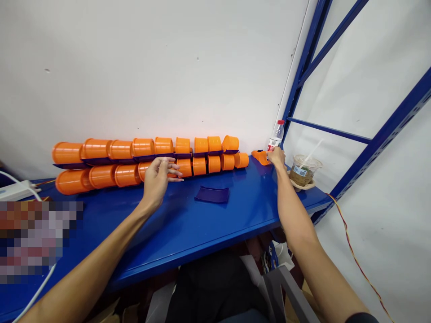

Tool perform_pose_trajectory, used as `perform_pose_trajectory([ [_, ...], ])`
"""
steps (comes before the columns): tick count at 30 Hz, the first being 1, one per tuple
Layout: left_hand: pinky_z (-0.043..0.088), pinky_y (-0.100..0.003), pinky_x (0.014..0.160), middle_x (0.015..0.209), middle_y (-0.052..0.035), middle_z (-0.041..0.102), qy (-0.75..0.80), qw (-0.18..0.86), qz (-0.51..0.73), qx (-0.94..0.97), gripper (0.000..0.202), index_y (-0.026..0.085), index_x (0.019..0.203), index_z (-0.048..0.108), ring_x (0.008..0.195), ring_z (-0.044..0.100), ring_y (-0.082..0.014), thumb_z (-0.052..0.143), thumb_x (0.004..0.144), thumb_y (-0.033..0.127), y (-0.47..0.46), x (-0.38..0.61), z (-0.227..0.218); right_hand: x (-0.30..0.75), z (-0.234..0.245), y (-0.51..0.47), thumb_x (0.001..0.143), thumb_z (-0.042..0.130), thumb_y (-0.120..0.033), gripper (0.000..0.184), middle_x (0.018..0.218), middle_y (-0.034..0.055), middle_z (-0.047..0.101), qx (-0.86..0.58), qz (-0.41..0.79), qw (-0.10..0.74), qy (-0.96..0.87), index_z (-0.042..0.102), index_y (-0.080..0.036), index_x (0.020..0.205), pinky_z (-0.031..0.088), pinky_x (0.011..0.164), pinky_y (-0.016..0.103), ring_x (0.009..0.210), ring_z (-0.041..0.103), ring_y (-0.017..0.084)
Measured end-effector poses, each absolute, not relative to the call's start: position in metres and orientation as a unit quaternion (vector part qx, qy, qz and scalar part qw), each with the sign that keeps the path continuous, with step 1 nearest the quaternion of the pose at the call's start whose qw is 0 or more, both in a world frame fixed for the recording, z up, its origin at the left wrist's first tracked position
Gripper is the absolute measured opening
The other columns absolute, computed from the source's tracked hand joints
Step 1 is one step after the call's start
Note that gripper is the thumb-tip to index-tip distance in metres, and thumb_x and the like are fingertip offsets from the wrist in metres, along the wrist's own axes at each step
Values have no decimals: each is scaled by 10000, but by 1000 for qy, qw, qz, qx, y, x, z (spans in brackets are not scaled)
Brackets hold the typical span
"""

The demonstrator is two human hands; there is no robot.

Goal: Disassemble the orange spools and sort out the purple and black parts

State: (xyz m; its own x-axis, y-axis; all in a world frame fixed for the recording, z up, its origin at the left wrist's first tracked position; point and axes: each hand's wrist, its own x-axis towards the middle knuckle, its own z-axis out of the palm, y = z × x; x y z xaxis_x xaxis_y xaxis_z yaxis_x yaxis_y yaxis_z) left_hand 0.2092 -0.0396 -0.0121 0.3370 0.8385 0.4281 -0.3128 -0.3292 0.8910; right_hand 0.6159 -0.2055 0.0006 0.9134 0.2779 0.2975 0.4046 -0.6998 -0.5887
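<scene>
My left hand (157,179) hovers in front of the lower row of orange cups (128,175), fingers loosely apart and nothing visible in them. At the far right of the blue table, my right hand (277,157) reaches out with curled fingers. Its fingertips are at the right end of an orange curved plastic piece (261,157); what they grip is hidden. Just behind that hand stands a clear bottle (277,133) with a red cap. A dark purple curved plate (213,194) lies alone on the table, between my hands.
Two stacked rows of orange cups, with purple strips between them, run along the wall. A lidded drink cup (303,170) with a straw sits by the blue metal frame (330,131). On the left are a white power strip (16,192) and a blurred item (37,237).
</scene>
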Motion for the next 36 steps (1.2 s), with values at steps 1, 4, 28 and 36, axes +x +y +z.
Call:
perform_pose_trajectory([
  [1,603,-257,492,793,-22,671,214,538,535,616,332,183,973,618,582,679,-140,621,928,512,-40,209,-12,616,0,-205,911,671,-339,269,1077,151,767,-918,-98,338,-185,742,-197,1128,554,830,344,990,751,276],
  [4,605,-260,491,780,-17,662,215,536,534,618,334,181,978,619,581,678,-142,615,932,511,-40,209,-11,617,0,-206,916,662,-317,267,1085,158,775,-921,-105,329,-182,752,-187,1131,546,841,333,1008,753,275],
  [28,616,-272,510,775,-9,656,214,530,539,619,345,189,964,612,582,680,-139,618,930,533,-41,210,-11,583,17,-181,1004,514,-363,318,1251,154,684,-849,-223,385,-285,601,-203,1265,471,1005,393,1170,641,273],
  [36,622,-289,512,792,-20,662,216,531,531,624,380,180,975,615,599,694,-152,618,921,555,-43,211,-11,537,6,-147,996,571,-502,292,1104,106,717,-810,-195,400,-382,562,-222,1076,474,878,356,1033,670,263],
])
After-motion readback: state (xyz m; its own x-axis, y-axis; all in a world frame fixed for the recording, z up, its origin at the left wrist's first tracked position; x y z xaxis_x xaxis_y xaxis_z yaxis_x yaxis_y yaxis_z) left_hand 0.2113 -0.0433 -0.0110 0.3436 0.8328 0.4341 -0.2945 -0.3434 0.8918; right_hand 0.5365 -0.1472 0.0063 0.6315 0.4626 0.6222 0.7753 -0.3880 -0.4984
